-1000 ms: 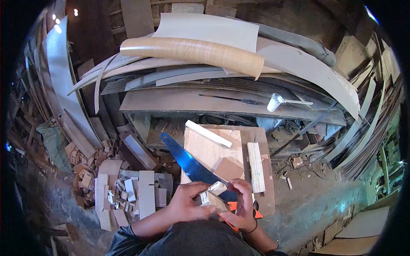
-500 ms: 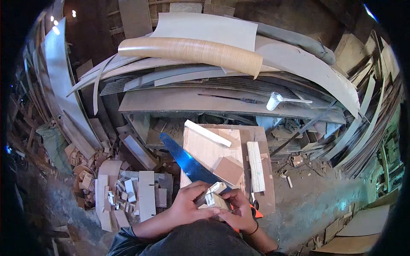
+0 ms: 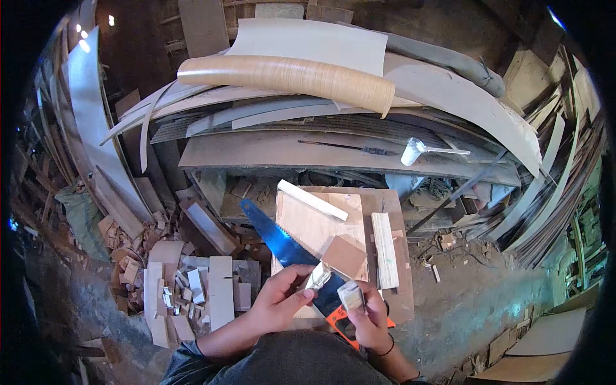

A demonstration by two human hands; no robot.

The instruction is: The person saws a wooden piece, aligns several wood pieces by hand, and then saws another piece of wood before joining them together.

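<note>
Two small wood pieces are held apart, one in each hand, just above the near edge of a plywood board [image 3: 314,224]. The left piece [image 3: 319,276] is a pale offcut pinched between the thumb and fingers of the left hand [image 3: 279,301], tilted up toward the right. The right piece [image 3: 350,296] is a small pale block gripped by the closed fingers of the right hand [image 3: 369,314]; its exact shape is hard to tell at this size. Beneath both hands lies a hand saw [image 3: 279,240], its blue blade running diagonally up to the left across the board edge and its orange handle [image 3: 337,319] showing between the wrists. On the board rest a brown square panel [image 3: 344,255], a pale batten [image 3: 312,200] at the far edge, and a wood strip [image 3: 384,250] on the right. To the left, on the floor, is a heap of offcuts [image 3: 186,289]. Behind, a desk [image 3: 269,151] carries a white container [image 3: 410,153], with a rolled veneer sheet [image 3: 289,76] above.
</note>
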